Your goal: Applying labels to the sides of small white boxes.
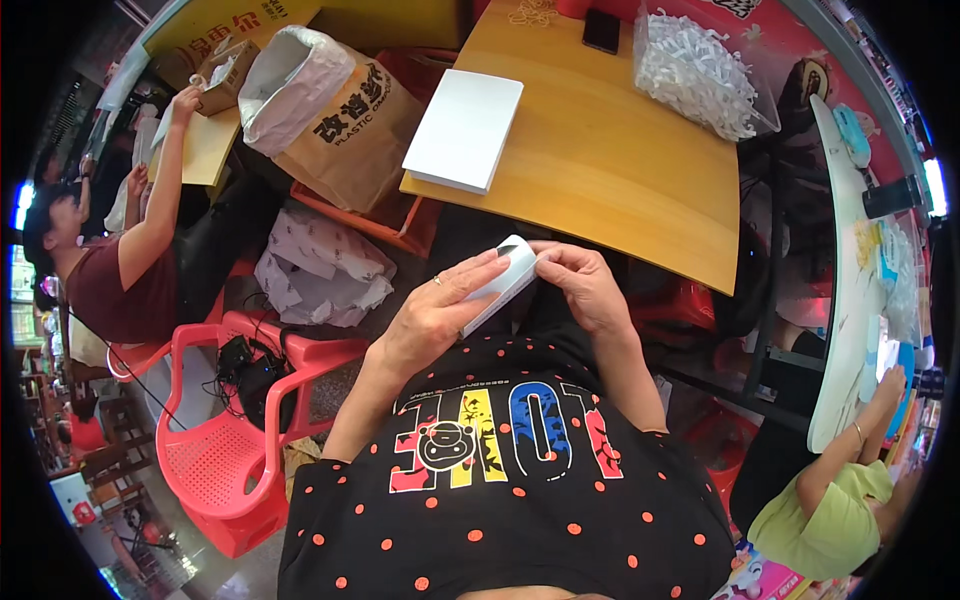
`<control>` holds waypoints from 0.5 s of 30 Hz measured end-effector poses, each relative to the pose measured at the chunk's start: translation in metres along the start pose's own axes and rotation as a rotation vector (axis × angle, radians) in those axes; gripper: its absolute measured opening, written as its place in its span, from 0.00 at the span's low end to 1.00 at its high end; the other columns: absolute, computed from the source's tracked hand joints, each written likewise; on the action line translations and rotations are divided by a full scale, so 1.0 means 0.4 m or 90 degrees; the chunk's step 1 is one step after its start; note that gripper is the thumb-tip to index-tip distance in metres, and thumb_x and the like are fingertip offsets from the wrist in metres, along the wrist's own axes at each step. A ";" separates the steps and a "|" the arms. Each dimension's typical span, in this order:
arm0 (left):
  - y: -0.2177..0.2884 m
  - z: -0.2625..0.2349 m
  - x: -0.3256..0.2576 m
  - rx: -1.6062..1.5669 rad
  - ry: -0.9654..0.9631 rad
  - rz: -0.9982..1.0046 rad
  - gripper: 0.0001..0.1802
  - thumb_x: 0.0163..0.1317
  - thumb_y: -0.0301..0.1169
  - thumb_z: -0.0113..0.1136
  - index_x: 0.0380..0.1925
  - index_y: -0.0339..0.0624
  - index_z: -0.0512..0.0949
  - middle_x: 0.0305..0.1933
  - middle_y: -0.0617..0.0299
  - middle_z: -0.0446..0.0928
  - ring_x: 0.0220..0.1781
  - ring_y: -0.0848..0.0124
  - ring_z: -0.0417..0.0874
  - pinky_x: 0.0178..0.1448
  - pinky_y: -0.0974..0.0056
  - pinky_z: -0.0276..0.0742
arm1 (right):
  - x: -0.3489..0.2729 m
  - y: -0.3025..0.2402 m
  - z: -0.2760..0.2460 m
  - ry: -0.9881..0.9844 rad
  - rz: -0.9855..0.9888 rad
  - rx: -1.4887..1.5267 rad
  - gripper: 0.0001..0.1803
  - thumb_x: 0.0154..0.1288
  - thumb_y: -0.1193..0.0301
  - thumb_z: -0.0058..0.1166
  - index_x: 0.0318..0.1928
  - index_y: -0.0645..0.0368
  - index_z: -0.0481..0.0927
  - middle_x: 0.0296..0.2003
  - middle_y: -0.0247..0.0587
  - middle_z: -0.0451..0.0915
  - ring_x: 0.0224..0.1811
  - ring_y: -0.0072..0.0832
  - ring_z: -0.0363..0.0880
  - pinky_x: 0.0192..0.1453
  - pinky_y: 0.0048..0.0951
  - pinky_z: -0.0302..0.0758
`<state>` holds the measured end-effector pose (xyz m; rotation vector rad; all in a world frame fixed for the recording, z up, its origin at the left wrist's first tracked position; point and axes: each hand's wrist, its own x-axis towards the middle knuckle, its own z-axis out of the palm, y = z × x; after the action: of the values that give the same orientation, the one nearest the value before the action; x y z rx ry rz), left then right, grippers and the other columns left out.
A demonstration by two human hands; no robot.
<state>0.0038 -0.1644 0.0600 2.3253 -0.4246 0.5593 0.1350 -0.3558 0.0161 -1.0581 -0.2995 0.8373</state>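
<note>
In front of my body, off the near edge of the table, I hold a bent piece of white paper (517, 268); whether it is one sheet or several, I cannot tell. My left hand (428, 315) is wrapped round its left side, a ring on one finger. At the paper's upper right edge, the thumb and fingers of my right hand (590, 288) are pinched together. A neat stack of white paper (464, 130) lies at the near left corner of the wooden table (620, 170), just beyond my hands.
A clear bag of white paper strips (695, 75), a dark phone (601, 31) and rubber bands (532, 12) are at the table's far side. Left stand a large brown sack (345, 125) and a red plastic chair (225, 480). People work at left (130, 230) and right (830, 510).
</note>
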 end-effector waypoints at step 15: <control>0.002 0.102 0.132 -0.816 0.111 -0.756 0.18 0.67 0.28 0.54 0.53 0.26 0.72 0.44 0.49 0.80 0.29 0.68 0.87 0.12 0.80 0.66 | -0.004 -0.089 -0.148 0.154 -0.309 -0.301 0.03 0.55 0.80 0.64 0.32 0.65 0.84 0.31 0.36 0.82 0.37 0.19 0.77 0.41 0.19 0.72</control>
<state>0.0598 -0.2010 0.0596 0.9383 0.5638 -0.1419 0.1851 -0.4031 0.0183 -1.4342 -0.5390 0.1960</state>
